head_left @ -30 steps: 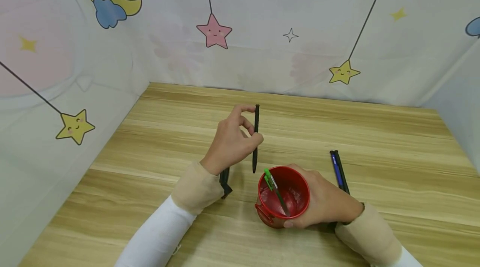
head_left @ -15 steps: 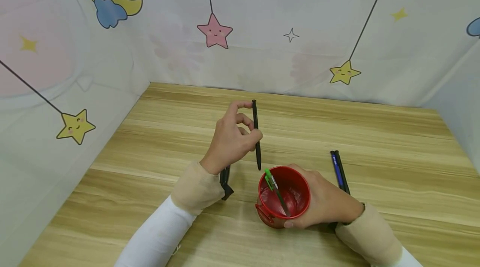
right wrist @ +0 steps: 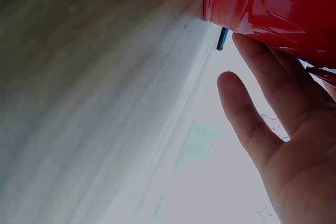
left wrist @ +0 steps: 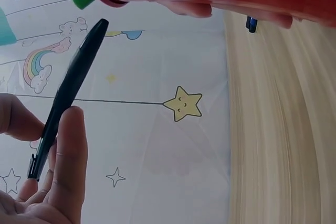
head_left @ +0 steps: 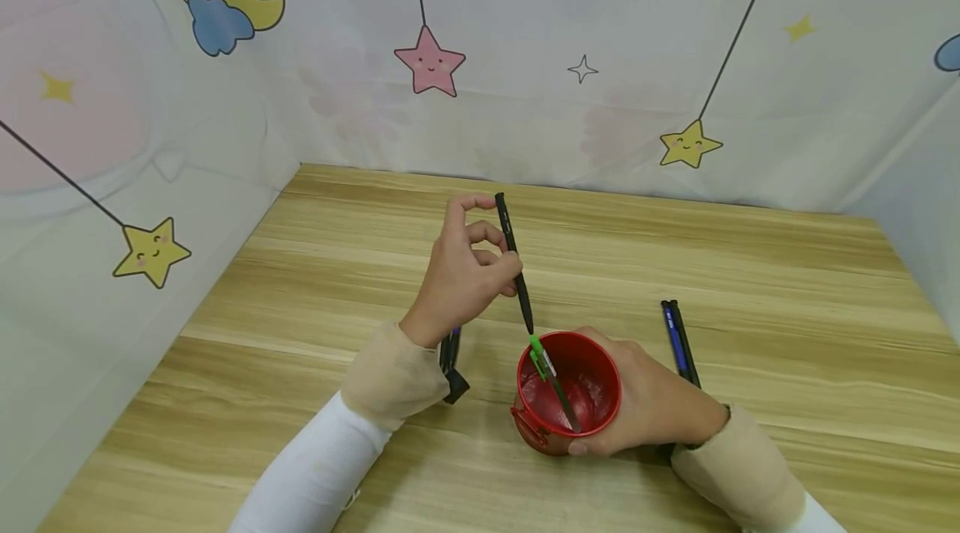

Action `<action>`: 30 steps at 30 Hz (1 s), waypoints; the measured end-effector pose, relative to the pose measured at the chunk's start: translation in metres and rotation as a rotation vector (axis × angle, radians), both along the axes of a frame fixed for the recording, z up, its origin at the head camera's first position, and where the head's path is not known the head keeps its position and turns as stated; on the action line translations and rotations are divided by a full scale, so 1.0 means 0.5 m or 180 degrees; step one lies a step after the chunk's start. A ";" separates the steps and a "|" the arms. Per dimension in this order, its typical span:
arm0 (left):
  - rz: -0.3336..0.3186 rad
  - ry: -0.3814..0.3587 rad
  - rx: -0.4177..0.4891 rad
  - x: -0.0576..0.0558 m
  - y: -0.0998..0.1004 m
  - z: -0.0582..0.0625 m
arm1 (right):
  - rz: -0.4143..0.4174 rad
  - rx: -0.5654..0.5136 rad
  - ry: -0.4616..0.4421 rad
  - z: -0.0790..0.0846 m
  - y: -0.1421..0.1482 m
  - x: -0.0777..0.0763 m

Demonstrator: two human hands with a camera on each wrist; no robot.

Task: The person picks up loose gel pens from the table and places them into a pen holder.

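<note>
My left hand (head_left: 467,275) pinches a black pen (head_left: 524,300) between thumb and fingers, with the index finger at its upper end. The pen slants down to the right, and its lower tip overlaps the top of a green-capped pen (head_left: 540,360) in the head view. That green-capped pen leans inside a red cup (head_left: 553,443) with a small handle on its near left side. My right hand (head_left: 641,400) grips the cup from the right, thumb in front and fingers behind. The left wrist view shows the black pen (left wrist: 73,82) pointing toward the cup's rim.
On the wooden table (head_left: 795,316), a blue pen (head_left: 675,341) and a black pen (head_left: 685,341) lie side by side, partly behind the right wrist. Dark slim items (head_left: 450,350) show beside the left cuff. A printed cloth (head_left: 525,125) encloses the back and sides.
The black pen has swung from nearly upright to a slant, its lower tip moving right toward the cup's rim and its upper end left. The right hand and cup stay put.
</note>
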State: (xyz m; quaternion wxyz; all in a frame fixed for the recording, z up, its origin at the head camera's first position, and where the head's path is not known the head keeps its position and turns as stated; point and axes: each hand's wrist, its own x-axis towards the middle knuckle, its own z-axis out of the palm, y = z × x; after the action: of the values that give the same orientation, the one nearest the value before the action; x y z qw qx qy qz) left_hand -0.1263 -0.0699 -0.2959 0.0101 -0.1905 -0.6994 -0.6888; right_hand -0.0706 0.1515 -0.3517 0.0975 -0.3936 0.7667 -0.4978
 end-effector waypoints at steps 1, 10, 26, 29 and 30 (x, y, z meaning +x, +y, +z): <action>-0.0011 0.0013 0.0003 0.001 0.000 0.001 | -0.0007 -0.0003 -0.0007 0.000 0.000 0.001; -0.0119 0.0221 0.0075 0.004 0.002 0.001 | -0.0040 0.0021 -0.0009 -0.006 0.004 0.001; -0.0278 0.0343 0.0212 0.012 0.012 0.004 | 0.0009 -0.0052 0.0005 -0.007 0.004 0.000; -0.0297 0.0352 0.0211 0.013 0.014 0.004 | 0.0018 -0.0058 0.0020 -0.008 0.004 -0.001; -0.0303 0.0364 0.0192 0.014 0.015 0.004 | 0.0017 -0.0056 0.0023 -0.008 0.004 -0.001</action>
State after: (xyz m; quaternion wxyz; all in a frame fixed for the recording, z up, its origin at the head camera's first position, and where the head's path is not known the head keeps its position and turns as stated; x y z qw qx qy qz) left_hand -0.1193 -0.0626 -0.2938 0.0231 -0.2621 -0.6668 -0.6972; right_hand -0.0711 0.1537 -0.3557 0.0926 -0.3982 0.7615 -0.5029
